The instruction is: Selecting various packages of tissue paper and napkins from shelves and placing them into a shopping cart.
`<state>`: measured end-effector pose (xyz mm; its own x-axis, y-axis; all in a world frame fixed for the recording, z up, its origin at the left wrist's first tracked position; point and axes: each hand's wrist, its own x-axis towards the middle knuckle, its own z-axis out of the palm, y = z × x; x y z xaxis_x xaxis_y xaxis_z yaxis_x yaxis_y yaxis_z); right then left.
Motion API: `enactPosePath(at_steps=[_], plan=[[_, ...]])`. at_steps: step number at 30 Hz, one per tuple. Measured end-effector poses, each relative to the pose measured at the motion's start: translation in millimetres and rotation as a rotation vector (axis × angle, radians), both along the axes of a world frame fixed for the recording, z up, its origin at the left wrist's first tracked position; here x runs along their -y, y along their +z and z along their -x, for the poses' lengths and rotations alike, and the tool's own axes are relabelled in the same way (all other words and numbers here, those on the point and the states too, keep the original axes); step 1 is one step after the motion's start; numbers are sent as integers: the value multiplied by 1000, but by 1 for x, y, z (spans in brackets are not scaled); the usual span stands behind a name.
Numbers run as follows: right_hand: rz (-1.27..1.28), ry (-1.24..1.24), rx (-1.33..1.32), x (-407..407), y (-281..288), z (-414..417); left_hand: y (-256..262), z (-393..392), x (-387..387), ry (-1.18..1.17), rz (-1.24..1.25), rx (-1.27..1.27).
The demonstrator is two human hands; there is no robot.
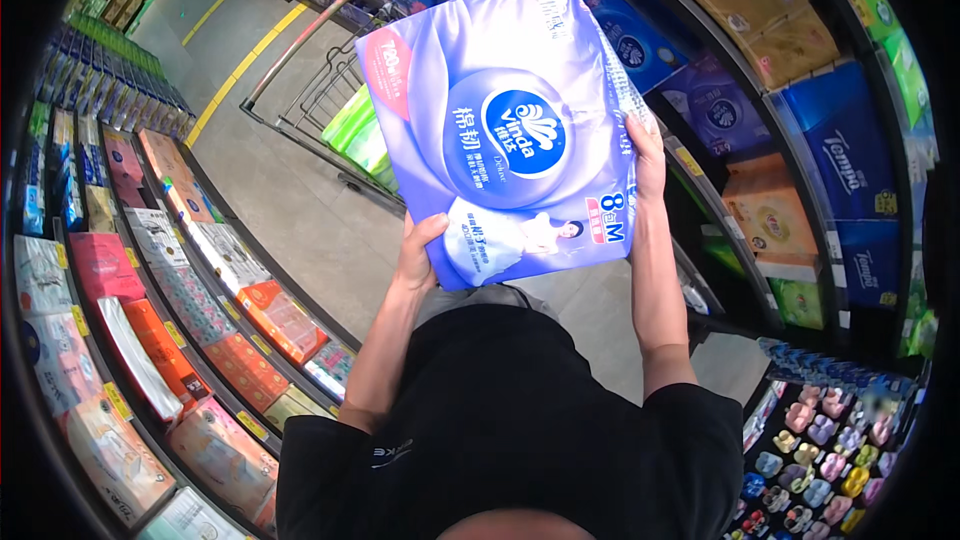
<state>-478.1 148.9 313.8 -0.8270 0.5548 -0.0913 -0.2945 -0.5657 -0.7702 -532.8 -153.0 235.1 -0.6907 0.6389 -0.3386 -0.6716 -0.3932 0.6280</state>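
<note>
A large purple plastic-wrapped Vinda tissue pack [487,60] is held up between both hands, its printed front facing the camera and slightly tilted. My left hand [422,251] grips its lower left corner, the thumb lying on the front. On the right edge, my right hand [646,157] holds the pack with the thumb along its side; the other fingers are hidden behind it. Beyond the pack stands a metal shopping cart [306,82] with a green plastic-wrapped pack [360,135] in it, partly covered by the purple one.
Shelves of tissue packs curve along the left, among them an orange pack [281,319]. Shelves at the right hold blue Tempo packs [844,154] and a brown pack [750,15]. Colourful slippers [817,457] hang at lower right. A yellow line [244,60] crosses the tiled floor.
</note>
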Motion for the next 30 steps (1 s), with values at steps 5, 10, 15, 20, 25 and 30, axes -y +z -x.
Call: enactPosePath(at_steps=[5,10,15,20,25,30], plan=[[10,-23,39,-8,-3,-14,18,-8,-12,29,35,-47],[-64,-10,52,-24,-18,-33,25,-14,-21,15,26,-89],[-277,-75,150,-20,-15,-50,33,-25,-30,10,45,-162],[-612,14,224,-23,-24,-58,40,-32,-30,25,78,-236],[-711,135,458,-20,-18,-59,42,-38,-28,38,159,-272],[-606,162,522,-13,-43,-58,29,-32,-23,-8,189,-231]])
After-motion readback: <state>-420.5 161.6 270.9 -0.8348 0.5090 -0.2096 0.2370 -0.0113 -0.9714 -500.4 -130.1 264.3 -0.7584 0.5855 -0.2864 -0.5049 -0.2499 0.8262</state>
